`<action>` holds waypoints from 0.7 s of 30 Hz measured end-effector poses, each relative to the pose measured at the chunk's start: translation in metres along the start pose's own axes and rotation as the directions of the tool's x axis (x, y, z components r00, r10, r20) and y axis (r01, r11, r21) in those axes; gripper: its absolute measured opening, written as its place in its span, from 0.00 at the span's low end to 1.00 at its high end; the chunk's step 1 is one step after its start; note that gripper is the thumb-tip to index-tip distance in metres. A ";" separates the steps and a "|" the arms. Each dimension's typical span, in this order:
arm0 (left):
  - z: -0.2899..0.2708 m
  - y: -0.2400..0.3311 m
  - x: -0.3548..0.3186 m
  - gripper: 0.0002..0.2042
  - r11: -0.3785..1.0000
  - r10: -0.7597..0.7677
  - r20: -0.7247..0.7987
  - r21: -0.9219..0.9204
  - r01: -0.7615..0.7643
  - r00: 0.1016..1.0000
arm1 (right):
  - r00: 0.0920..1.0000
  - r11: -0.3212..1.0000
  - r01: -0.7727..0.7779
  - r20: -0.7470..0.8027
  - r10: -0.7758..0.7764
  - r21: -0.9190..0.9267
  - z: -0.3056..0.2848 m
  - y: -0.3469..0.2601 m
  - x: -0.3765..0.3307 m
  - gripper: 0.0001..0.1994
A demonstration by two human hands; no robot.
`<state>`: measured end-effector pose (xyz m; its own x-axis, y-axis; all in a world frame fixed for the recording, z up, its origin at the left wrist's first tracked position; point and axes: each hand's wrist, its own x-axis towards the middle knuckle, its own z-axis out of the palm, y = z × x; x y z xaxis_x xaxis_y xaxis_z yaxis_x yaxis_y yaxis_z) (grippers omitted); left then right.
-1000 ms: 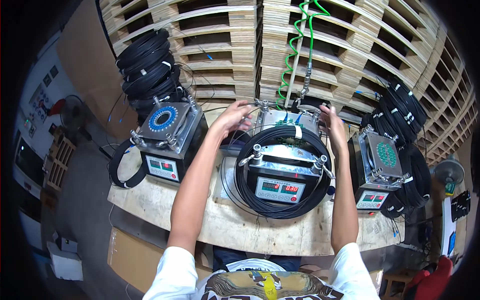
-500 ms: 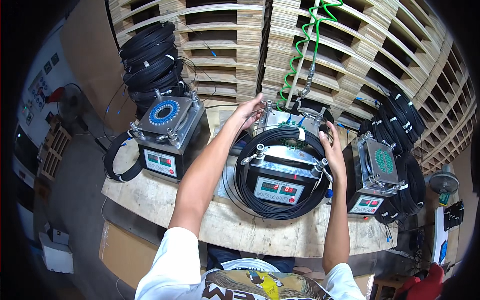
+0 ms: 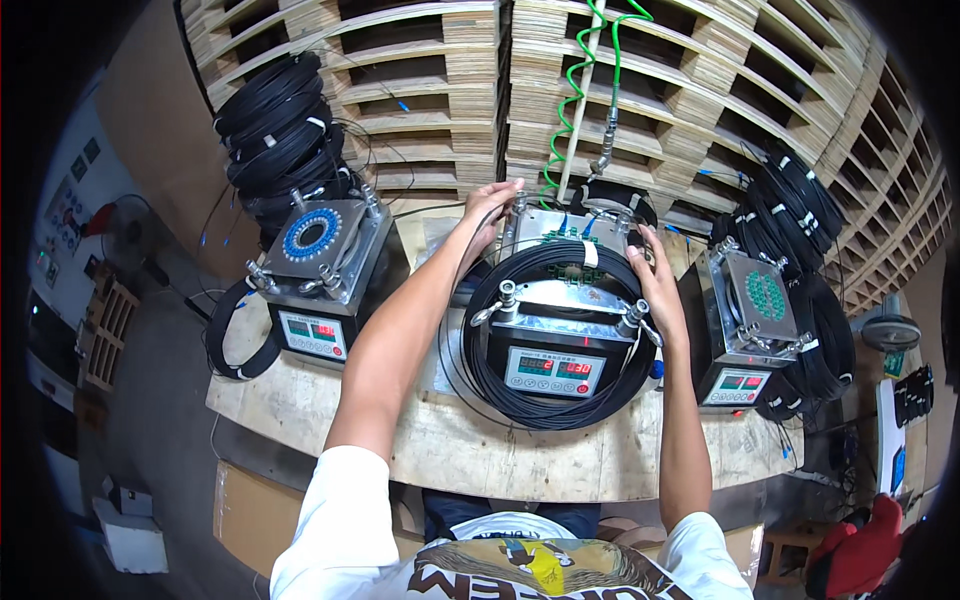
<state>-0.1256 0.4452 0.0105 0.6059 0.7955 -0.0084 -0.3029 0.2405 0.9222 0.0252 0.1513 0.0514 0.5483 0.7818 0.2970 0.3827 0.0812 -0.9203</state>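
A large loop of black cable (image 3: 470,352) rests around the front of the middle polishing machine (image 3: 612,352), whose lit red display shows through it. Blue-tipped leads run from the loop to green connectors on the machine's metal plate (image 3: 530,222). My left hand (image 3: 487,212) reaches past the loop's left side, its stretched fingertips at the rear-left clamp post (image 3: 520,200); a thin cable strand passes by its wrist. At the loop's right edge is my right hand (image 3: 654,278), fingers apart and pointing at the rear-right post (image 3: 622,226). Whether it touches the loop is unclear.
Similar machines stand left (image 3: 325,262) and right (image 3: 742,322) on the wooden table (image 3: 520,462). Black cable coils are stacked behind the left one (image 3: 280,130) and beside the right one (image 3: 800,205). A green coiled air hose (image 3: 560,130) hangs before wooden pallets (image 3: 420,75).
My left hand has come closer to the rear-left post, with its fingers nearer together. My right hand has shifted slightly up and left in view. The whole view has moved a little.
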 end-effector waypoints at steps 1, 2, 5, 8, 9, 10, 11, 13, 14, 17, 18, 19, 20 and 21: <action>0.004 0.002 0.005 0.15 0.997 -0.069 0.052 0.028 0.067 0.996 | 1.000 1.000 -0.001 -0.006 0.001 0.028 0.002 -0.001 0.000 0.29; 0.004 0.004 0.007 0.18 0.990 -0.136 0.093 0.054 0.132 0.986 | 0.999 0.999 0.032 -0.004 -0.032 -0.006 0.004 -0.002 -0.001 0.29; 0.008 0.011 -0.001 0.33 0.932 -0.361 0.239 0.117 0.342 0.901 | 1.000 1.000 0.005 -0.021 -0.005 -0.015 0.002 -0.001 -0.004 0.29; -0.015 0.028 -0.004 0.32 0.896 -0.429 0.345 0.278 0.346 0.835 | 1.000 1.000 0.020 -0.007 -0.020 0.003 0.006 -0.007 -0.004 0.29; 0.002 0.041 -0.019 0.32 0.865 -0.448 0.305 0.385 0.321 0.840 | 1.000 1.000 0.004 -0.024 -0.004 0.007 -0.001 -0.001 -0.007 0.28; 0.006 0.054 -0.036 0.31 0.854 -0.402 0.348 0.477 0.209 0.847 | 0.999 0.998 -0.001 -0.044 0.003 0.056 -0.004 0.000 -0.009 0.27; -0.003 0.060 -0.044 0.30 0.800 -0.355 0.230 0.576 0.167 0.906 | 0.999 0.992 -0.019 -0.042 0.025 0.121 0.002 0.009 -0.007 0.25; -0.024 0.082 -0.072 0.25 0.804 -0.144 0.206 0.595 -0.007 0.968 | 1.000 0.990 0.016 -0.015 -0.014 0.137 0.001 0.008 -0.014 0.24; -0.010 0.091 -0.102 0.21 0.778 0.087 0.129 0.611 -0.148 0.988 | 0.998 0.993 0.029 -0.054 -0.023 0.112 -0.006 0.012 -0.019 0.23; -0.004 0.086 -0.170 0.13 0.480 0.654 0.074 0.729 -0.488 0.753 | 0.985 0.994 0.028 -0.171 -0.011 0.103 -0.015 0.011 -0.040 0.19; 0.006 0.085 -0.193 0.10 0.318 0.735 0.156 0.780 -0.539 0.660 | 0.972 0.997 0.062 -0.230 -0.050 0.044 -0.023 0.010 -0.049 0.17; 0.009 0.080 -0.216 0.08 0.245 0.751 0.203 0.799 -0.550 0.629 | 0.957 0.995 0.096 -0.275 -0.095 -0.011 -0.024 0.009 -0.054 0.16; 0.008 0.067 -0.234 0.09 0.238 0.711 0.242 0.801 -0.550 0.660 | 0.935 0.990 0.105 -0.330 -0.129 -0.092 -0.025 0.006 -0.063 0.15; 0.006 0.058 -0.251 0.09 0.234 0.670 0.273 0.805 -0.546 0.690 | 0.901 0.974 0.153 -0.381 -0.206 -0.165 -0.020 -0.002 -0.073 0.13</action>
<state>-0.2908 0.2567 0.0685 0.4159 0.5583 0.7179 0.1902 -0.8253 0.5316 -0.0006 0.0816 0.0365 0.6987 0.4522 0.5544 0.5796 0.0965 -0.8092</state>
